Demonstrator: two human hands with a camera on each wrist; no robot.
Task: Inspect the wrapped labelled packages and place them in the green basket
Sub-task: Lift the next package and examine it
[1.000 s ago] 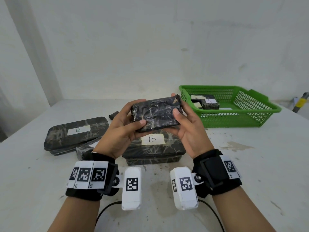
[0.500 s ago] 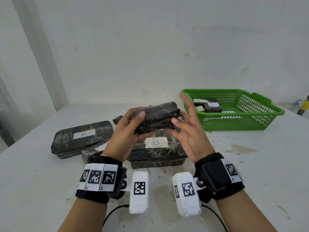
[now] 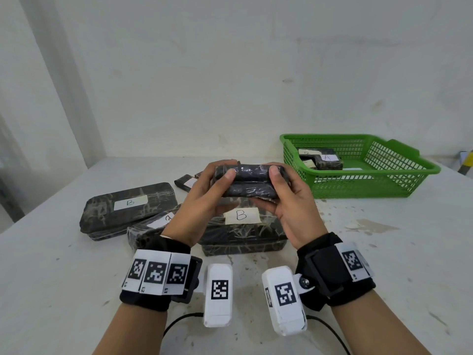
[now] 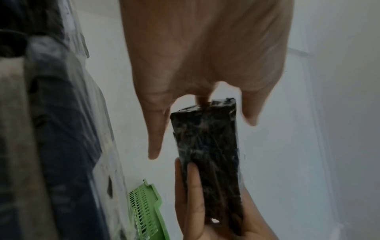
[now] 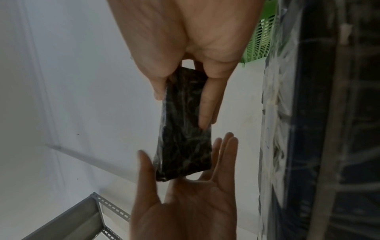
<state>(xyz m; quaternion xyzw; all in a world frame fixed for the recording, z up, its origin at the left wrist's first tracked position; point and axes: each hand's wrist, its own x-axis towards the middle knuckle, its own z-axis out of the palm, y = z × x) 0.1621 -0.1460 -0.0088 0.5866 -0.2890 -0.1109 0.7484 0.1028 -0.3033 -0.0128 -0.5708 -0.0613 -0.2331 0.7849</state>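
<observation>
A small dark wrapped package hangs above the table with its long narrow side toward me. My right hand pinches its right end, thumb on top and fingers underneath. My left hand sits around the left end with fingers straight and spread. In the left wrist view one fingertip touches the package and small gaps show beside the others. No label shows on the held package. The green basket stands at the back right and holds wrapped packages, one marked A.
On the table below my hands lies a large package marked B. To its left are another B package, one partly hidden by my left wrist and a small one behind. A yellow-handled object is at the right edge.
The package has turned from its broad face to its narrow side toward me. My right hand, open half a second ago, now pinches it again. My left hand's grip has loosened.
</observation>
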